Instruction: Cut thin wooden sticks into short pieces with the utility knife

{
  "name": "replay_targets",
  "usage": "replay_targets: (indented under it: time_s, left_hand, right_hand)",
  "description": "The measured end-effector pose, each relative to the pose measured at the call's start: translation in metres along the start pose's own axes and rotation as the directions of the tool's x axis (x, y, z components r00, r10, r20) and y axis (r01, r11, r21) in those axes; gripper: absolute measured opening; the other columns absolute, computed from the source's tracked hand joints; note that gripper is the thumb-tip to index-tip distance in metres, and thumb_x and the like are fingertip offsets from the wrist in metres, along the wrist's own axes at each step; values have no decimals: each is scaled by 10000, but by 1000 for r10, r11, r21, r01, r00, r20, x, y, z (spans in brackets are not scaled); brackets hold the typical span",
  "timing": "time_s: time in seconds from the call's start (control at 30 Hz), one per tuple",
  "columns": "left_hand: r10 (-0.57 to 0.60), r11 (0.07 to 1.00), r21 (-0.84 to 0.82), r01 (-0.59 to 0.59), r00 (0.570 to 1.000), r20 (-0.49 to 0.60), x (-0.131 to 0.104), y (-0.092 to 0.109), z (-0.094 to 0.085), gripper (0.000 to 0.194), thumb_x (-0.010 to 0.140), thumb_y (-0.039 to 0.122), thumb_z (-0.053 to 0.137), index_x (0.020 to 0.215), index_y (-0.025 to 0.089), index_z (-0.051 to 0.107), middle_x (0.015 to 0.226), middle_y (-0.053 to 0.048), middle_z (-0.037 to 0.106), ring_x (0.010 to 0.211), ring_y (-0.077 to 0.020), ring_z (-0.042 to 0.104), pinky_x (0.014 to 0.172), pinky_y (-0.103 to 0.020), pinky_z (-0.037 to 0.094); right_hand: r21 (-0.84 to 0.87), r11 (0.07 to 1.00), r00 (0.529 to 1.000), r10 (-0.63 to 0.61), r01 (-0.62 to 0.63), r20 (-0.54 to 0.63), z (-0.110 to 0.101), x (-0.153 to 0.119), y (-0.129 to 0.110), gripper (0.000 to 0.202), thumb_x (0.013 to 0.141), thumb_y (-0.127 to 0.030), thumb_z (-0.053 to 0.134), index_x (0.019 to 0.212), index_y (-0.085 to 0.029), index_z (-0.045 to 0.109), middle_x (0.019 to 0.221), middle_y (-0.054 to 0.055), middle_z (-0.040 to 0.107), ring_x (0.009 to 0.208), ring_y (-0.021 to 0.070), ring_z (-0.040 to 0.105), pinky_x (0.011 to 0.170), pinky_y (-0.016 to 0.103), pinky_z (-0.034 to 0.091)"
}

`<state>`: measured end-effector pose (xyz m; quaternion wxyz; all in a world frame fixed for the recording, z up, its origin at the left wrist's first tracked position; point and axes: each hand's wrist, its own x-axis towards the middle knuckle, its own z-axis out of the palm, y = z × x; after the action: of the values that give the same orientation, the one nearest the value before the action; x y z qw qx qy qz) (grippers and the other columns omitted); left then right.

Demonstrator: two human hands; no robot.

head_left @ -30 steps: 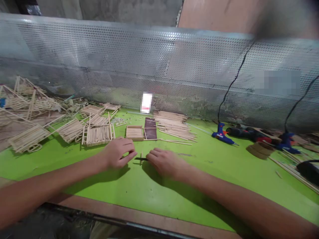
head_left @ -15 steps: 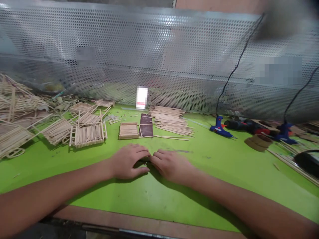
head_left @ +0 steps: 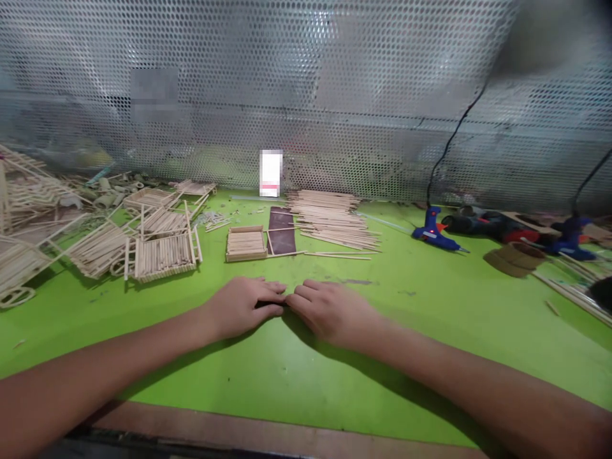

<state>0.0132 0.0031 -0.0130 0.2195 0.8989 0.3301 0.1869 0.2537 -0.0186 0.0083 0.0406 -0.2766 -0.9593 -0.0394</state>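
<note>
Both hands rest low over the green tabletop, their fingertips meeting near the middle. My left hand [head_left: 242,307] is palm down, with fingers and thumb closed about a small dark thing mostly hidden beneath them. From the other side my right hand [head_left: 331,312] comes in with curled fingers, pinching at the same spot. What lies in the pinch is too covered to name. Beyond the hands sits a small tray made of sticks [head_left: 246,243], beside a dark brown rectangular piece [head_left: 282,239]. A spread pile of thin wooden sticks [head_left: 329,217] lies to its right.
Several stick-built pieces, including a small cart-like one [head_left: 165,257], crowd the left. A blue glue gun [head_left: 435,233] with a black cord stands at right, near a brown ring-shaped piece [head_left: 514,259]. Perforated metal sheeting [head_left: 229,95] closes off the back.
The view has tilted slightly down. My left fingers have come down closer to the thumb, covering more of the dark thing. The right hand stays nearly where it was.
</note>
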Motion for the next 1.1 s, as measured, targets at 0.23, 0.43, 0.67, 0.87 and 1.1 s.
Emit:
replay_targets:
  time_s: [0.23,0.43,0.67,0.87,1.1]
  left_hand:
    - [-46,999,2,46,999,21,-1,-2,0,289,980,398,687,1225,271,773,1299,-50,729,1230,-263,709,1202,-536,460]
    - [99,986,146,-83,989,-110,-7,0,-3,324,993,413,668,1205,191,771,1187,-80,791,1076,-267,738,968,-458,583]
    - [173,973,185,-141,970,-169,-5,4,-4,227,1021,340,637,941,187,783,879,-36,787,805,-208,681,764,-366,512]
    - [133,988,94,-119,979,-154,-2,12,-5,145,990,235,674,897,159,756,832,-32,759,789,-183,655,752,-321,496]
    - [88,992,98,-76,988,-130,-6,6,-14,101,926,182,729,829,154,724,788,-24,721,774,-190,625,745,-321,460]
  right_hand:
    - [4,999,999,38,-38,-3,-5,-10,0,97,933,-98,610,1000,-163,639,838,33,638,753,188,522,649,324,340]
    - [-8,1000,1000,14,-14,1,-4,-9,3,148,922,-101,639,1058,-159,646,851,35,653,768,196,529,648,331,342]
    - [57,998,1000,12,-13,12,-8,-10,2,160,936,-57,583,1047,-158,637,864,41,640,765,187,528,655,323,384]
    - [59,998,997,33,-36,64,-11,-9,3,245,907,7,527,1046,-164,635,910,55,658,802,189,573,693,313,440]
    - [60,997,994,49,-55,102,-9,4,1,257,912,10,534,1074,-150,653,935,59,670,815,182,581,675,294,425]
